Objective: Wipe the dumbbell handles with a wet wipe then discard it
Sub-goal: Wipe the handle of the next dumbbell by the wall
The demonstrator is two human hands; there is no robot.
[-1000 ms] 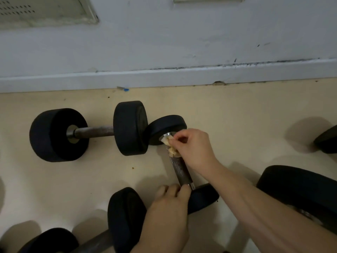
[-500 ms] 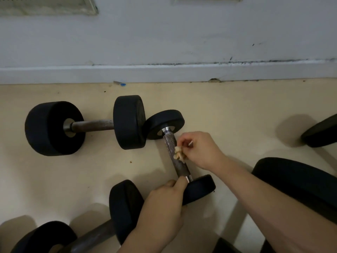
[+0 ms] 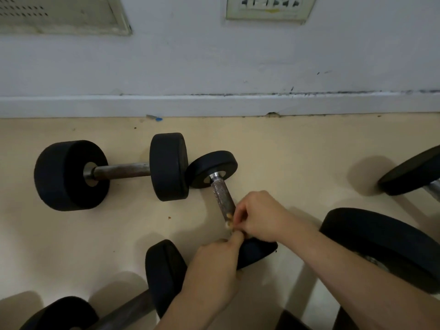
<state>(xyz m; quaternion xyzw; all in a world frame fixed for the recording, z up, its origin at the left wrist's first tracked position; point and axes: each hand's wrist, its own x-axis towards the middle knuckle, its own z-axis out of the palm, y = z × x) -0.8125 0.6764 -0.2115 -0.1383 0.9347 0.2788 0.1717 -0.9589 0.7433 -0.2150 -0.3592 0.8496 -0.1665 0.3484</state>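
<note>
A small black dumbbell lies on the beige floor with its rusty handle (image 3: 223,198) running from a far head (image 3: 212,168) to a near head (image 3: 258,252). My right hand (image 3: 258,216) pinches a crumpled, stained wet wipe (image 3: 229,221) against the near end of that handle. My left hand (image 3: 215,270) rests on the near head, its thumb touching the handle's end just below the wipe. Most of the wipe is hidden by my fingers.
A bigger dumbbell (image 3: 119,171) lies to the left, parallel to the wall (image 3: 214,67). Another dumbbell (image 3: 164,275) sits at the lower left, a large black weight (image 3: 385,246) at the right, and one more dumbbell (image 3: 409,172) at the far right edge.
My right hand has slid the wipe down the handle from the far head to the near end. My left hand has stayed on the near head.
</note>
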